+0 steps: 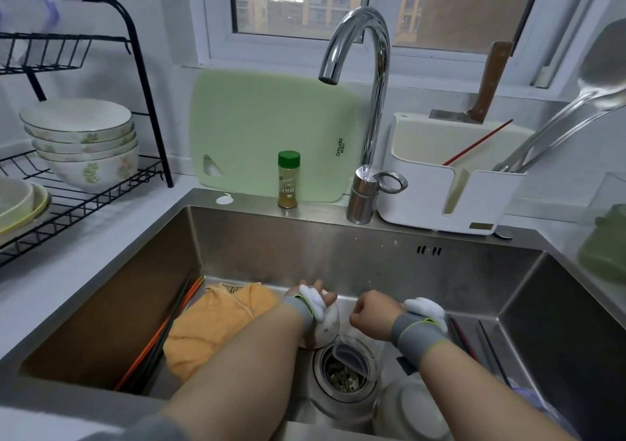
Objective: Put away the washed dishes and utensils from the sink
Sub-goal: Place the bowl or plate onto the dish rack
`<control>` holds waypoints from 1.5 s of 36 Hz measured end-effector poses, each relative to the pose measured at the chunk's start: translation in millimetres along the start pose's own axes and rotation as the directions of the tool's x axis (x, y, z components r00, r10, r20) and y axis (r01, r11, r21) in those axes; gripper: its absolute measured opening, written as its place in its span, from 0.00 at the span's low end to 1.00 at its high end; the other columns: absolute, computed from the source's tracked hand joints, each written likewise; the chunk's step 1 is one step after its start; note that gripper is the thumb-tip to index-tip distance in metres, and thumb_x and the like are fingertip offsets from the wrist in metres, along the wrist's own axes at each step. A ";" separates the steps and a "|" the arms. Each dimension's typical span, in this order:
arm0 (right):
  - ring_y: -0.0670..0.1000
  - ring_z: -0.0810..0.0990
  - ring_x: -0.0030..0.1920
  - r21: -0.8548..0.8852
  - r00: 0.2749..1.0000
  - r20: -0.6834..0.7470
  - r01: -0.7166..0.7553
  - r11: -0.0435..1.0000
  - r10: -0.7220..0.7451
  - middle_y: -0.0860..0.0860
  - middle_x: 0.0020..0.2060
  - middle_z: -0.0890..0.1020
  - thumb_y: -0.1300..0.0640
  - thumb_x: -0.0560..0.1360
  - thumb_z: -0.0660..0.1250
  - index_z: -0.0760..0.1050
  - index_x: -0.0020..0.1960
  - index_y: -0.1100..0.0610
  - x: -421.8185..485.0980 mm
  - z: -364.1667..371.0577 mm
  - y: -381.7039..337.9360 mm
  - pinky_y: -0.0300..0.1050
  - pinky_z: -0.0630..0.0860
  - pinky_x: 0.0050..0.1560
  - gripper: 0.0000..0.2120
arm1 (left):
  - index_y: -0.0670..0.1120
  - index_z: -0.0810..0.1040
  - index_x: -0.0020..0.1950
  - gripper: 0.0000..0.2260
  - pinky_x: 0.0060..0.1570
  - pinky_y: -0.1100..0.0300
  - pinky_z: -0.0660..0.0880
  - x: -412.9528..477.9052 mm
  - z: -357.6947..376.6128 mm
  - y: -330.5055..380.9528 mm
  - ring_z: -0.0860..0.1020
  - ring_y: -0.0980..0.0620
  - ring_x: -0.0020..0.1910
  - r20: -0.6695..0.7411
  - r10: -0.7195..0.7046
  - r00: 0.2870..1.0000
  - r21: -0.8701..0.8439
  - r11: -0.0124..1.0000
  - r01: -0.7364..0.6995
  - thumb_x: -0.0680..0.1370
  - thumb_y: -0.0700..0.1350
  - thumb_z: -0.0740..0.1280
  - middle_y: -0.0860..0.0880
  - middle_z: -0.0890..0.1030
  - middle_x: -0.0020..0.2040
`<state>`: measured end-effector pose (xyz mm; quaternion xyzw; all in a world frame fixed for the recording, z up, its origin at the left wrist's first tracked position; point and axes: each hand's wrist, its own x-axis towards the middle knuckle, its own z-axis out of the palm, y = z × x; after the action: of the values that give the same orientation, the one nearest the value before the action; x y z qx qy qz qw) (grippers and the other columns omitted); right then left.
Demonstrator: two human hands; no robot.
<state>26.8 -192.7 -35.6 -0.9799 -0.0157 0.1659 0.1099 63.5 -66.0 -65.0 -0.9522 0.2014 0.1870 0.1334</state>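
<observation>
Both my hands reach down into the steel sink (372,257). My left hand (313,300) grips a small white bowl (330,327) that stands tilted on the sink floor beside the drain (343,371). My right hand (371,315) hovers just right of that bowl with its fingers curled; I cannot tell whether it holds anything. A second white bowl (411,406) lies upside down near the front of the sink, under my right forearm. Red and dark chopsticks (162,332) lie along the sink's left wall, and more chopsticks (474,342) lie at the right.
An orange cloth (210,325) is bunched in the sink's left half. A black dish rack (84,200) on the left counter holds stacked bowls (81,142) and plates. Behind the sink stand a faucet (369,78), a spice jar (288,180), a green cutting board (264,129) and a white utensil holder (454,183).
</observation>
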 end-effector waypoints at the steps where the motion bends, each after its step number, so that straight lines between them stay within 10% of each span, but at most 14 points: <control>1: 0.57 0.78 0.58 0.013 1.000 0.004 -0.003 1.000 0.002 0.58 0.57 0.80 0.55 0.77 0.59 0.77 0.58 0.63 0.2 -0.6 0.7 0.44 0.74 0.54 0.16 | 0.50 0.51 0.76 0.40 0.64 0.54 0.65 1.1 -0.1 -2.9 0.62 0.42 0.70 0.000 -0.004 1.000 -0.003 1.000 0.004 0.72 0.51 0.72 0.43 0.59 0.72; 14: 0.52 0.71 0.38 0.170 1.000 0.026 -0.016 0.985 0.012 0.56 0.37 0.74 0.57 0.74 0.61 0.74 0.39 0.60 7.5 1.9 3.9 0.40 0.66 0.40 0.08 | 0.57 0.62 0.68 0.45 0.57 0.48 0.75 -2.6 10.5 -45.6 0.73 0.42 0.58 -0.079 -0.159 0.984 -0.377 0.919 0.118 0.55 0.66 0.74 0.49 0.68 0.62; 27: 0.54 0.73 0.64 0.210 0.999 0.032 -0.005 0.978 -0.002 0.54 0.65 0.73 0.51 0.76 0.63 0.67 0.69 0.56 12.7 4.1 3.8 0.40 0.69 0.61 0.23 | 0.58 0.61 0.70 0.44 0.62 0.54 0.72 -0.2 26.4 -74.0 0.72 0.48 0.62 -0.082 -0.218 0.972 -0.786 0.614 0.071 0.58 0.58 0.77 0.51 0.71 0.64; 31: 0.54 0.74 0.63 0.245 1.000 -0.003 0.001 0.969 -0.001 0.55 0.64 0.74 0.52 0.77 0.62 0.64 0.70 0.57 14.2 3.2 4.0 0.40 0.69 0.59 0.23 | 0.55 0.65 0.68 0.39 0.55 0.59 0.74 1.2 24.1 -79.1 0.75 0.51 0.57 -0.074 -0.212 0.975 -0.918 0.395 0.016 0.61 0.53 0.78 0.51 0.74 0.60; 36: 0.57 0.72 0.66 0.390 0.997 -0.080 0.011 0.921 0.022 0.58 0.66 0.73 0.48 0.81 0.56 0.65 0.69 0.63 17.0 -1.7 5.3 0.43 0.67 0.64 0.23 | 0.52 0.66 0.64 0.21 0.40 0.46 0.80 -12.8 9.7 -72.6 0.78 0.45 0.47 -0.038 -0.045 0.998 -0.942 -0.331 -0.051 0.75 0.42 0.69 0.47 0.75 0.53; 40: 0.56 0.80 0.53 0.577 0.991 -0.124 0.036 0.816 0.044 0.58 0.54 0.80 0.46 0.80 0.55 0.70 0.64 0.62 19.4 -3.0 1.9 0.42 0.72 0.50 0.23 | 0.48 0.69 0.63 0.24 0.39 0.46 0.81 -17.3 -3.5 -67.4 0.77 0.40 0.52 -0.064 0.094 0.993 -0.798 -0.603 0.006 0.70 0.53 0.69 0.40 0.75 0.58; 43: 0.51 0.78 0.34 0.738 0.996 -0.086 0.051 0.673 0.019 0.54 0.37 0.78 0.50 0.81 0.55 0.70 0.56 0.59 15.1 -3.4 -4.6 0.40 0.70 0.36 0.13 | 0.46 0.70 0.63 0.29 0.42 0.49 0.81 -21.8 -11.5 -59.7 0.77 0.40 0.52 -0.073 0.160 0.984 -0.766 -0.641 0.047 0.66 0.60 0.63 0.39 0.77 0.56; 48: 0.48 0.77 0.20 0.862 0.999 -0.049 0.034 0.506 0.016 0.59 0.31 0.78 0.65 0.80 0.55 0.67 0.53 0.63 5.8 -8.6 -9.3 0.41 0.75 0.27 0.04 | 0.45 0.70 0.65 0.35 0.47 0.47 0.80 -26.6 -13.3 -52.7 0.77 0.39 0.53 -0.103 0.219 0.970 -0.773 -0.632 0.061 0.62 0.60 0.72 0.39 0.78 0.56; 54: 0.48 0.73 0.15 0.881 0.987 -0.100 0.030 0.473 0.124 0.61 0.27 0.74 0.73 0.76 0.49 0.66 0.52 0.66 -3.0 -16.6 -10.3 0.38 0.73 0.17 0.09 | 0.43 0.66 0.68 0.26 0.41 0.53 0.82 -44.0 -18.3 -56.7 0.84 0.41 0.40 -0.038 0.185 0.982 -0.830 -0.553 0.072 0.75 0.56 0.59 0.40 0.79 0.53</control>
<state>29.4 -186.4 -17.1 -0.7941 0.1066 0.0794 0.5930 56.2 -7.3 -20.5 -0.5362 -0.0224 0.3423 -0.7712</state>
